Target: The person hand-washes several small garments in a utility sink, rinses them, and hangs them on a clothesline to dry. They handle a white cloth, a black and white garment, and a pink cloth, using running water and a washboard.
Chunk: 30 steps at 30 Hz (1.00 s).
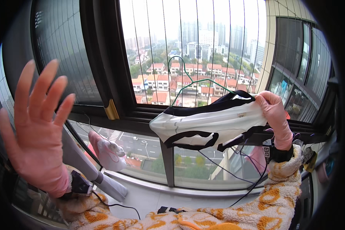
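Note:
A white garment [214, 122] with black trim hangs tilted on a green wire hanger [193, 81] in front of the window. Its exact kind is hard to make out. My right hand [274, 115], in a pink glove, is closed on the garment's upper right corner, by the end of the hanger. The hanger's hook points up and shows against the view outside. My left hand [38, 130], also pink-gloved, is raised at the left with its palm showing and fingers spread. It holds nothing and is apart from the garment.
Thin vertical wires [197, 38] cross the window opening, with buildings far below. A dark window frame [99, 57] with a gold latch [111, 110] stands left of centre. Pink and white clothing [109, 151] hangs below it, beside a grey pipe [84, 161]. Dark cords run from both wrists.

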Tool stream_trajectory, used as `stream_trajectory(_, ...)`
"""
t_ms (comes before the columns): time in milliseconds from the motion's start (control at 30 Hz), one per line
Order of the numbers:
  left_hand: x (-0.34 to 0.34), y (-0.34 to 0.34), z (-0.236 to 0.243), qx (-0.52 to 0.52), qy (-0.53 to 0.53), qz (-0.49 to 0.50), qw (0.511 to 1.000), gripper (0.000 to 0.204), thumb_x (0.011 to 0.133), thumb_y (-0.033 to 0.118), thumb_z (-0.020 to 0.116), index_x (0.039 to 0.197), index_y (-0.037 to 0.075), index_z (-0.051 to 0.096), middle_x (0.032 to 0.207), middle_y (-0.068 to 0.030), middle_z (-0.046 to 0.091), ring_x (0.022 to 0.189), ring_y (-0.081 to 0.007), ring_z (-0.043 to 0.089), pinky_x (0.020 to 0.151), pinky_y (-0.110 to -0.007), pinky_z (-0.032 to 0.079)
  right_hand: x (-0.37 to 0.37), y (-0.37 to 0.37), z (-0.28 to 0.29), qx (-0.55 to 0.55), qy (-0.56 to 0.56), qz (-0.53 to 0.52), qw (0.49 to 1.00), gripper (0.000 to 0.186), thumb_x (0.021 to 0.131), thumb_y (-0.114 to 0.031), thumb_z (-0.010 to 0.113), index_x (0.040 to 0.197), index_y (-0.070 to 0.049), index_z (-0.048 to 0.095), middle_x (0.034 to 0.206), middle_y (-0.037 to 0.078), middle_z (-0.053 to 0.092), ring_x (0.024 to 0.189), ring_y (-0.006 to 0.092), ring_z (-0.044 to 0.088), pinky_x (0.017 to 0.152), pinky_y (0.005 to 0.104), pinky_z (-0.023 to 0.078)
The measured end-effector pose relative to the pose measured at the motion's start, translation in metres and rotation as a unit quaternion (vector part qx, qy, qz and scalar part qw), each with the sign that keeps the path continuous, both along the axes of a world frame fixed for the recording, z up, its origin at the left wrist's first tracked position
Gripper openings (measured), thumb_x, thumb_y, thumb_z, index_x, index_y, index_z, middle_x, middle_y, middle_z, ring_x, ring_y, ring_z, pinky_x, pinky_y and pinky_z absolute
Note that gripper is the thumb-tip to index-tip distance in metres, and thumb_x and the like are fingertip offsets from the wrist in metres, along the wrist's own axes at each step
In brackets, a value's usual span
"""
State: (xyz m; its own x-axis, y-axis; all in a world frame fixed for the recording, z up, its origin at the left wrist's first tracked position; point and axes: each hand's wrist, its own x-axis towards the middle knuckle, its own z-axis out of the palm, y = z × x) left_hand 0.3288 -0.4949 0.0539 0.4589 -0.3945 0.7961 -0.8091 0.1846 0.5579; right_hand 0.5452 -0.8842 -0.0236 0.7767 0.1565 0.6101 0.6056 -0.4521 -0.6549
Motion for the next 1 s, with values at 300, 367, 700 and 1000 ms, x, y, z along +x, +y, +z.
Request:
stream_trajectory(300, 0.001, 0.028, 0.015, 0.236, -0.119, 0.212, 0.941, 0.062, 0.096, 0.046, 0.027, 0.146, 0.01, 0.017, 0.149, -0.0185, 0.018, 0.135, -0.0329, 0.027, 0.111, -0.051, 0.015, 0.042, 0.036, 0.126, 0.03, -0.183, -0.027, 0.982, 0.027, 0.088, -0.029, 0.064, 0.086, -0.003, 0.067, 0.064, -0.003, 0.056, 0.057, 0.004, 0.046, 0.052, 0.0199, 0.039)
stream_trajectory(367, -0.005, 0.038, 0.021, 0.236, -0.143, 0.274, 0.921, 0.062, 0.096, 0.046, 0.027, 0.145, 0.01, 0.017, 0.149, -0.0184, 0.018, 0.135, -0.0327, 0.027, 0.111, -0.051, 0.016, 0.047, 0.054, 0.157, 0.018, -0.222, -0.048, 0.974, 0.027, 0.088, -0.03, 0.064, 0.085, -0.003, 0.067, 0.063, -0.002, 0.056, 0.055, 0.0047, 0.046, 0.051, 0.0205, 0.039)
stream_trajectory(700, -0.069, 0.093, 0.024, 0.172, -0.233, 0.487, 0.824, 0.061, 0.096, 0.045, 0.029, 0.144, 0.009, 0.02, 0.147, -0.0178, 0.021, 0.133, -0.0317, 0.029, 0.11, -0.05, 0.016, 0.046, 0.12, 0.258, -0.036, -0.328, -0.168, 0.929, 0.031, 0.089, -0.031, 0.061, 0.092, -0.001, 0.068, 0.076, 0.009, 0.067, 0.07, 0.0157, 0.061, 0.066, 0.0271, 0.049)
stream_trajectory(1000, -0.078, 0.108, -0.001, 0.147, -0.278, 0.483, 0.817, 0.059, 0.095, 0.044, 0.03, 0.143, 0.009, 0.022, 0.145, -0.0172, 0.024, 0.132, -0.0307, 0.031, 0.11, -0.05, 0.017, 0.074, 0.102, 0.264, -0.092, -0.218, -0.002, 0.972, 0.031, 0.088, -0.036, 0.062, 0.087, -0.006, 0.069, 0.07, 0.0, 0.062, 0.06, 0.0061, 0.052, 0.056, 0.0208, 0.043)
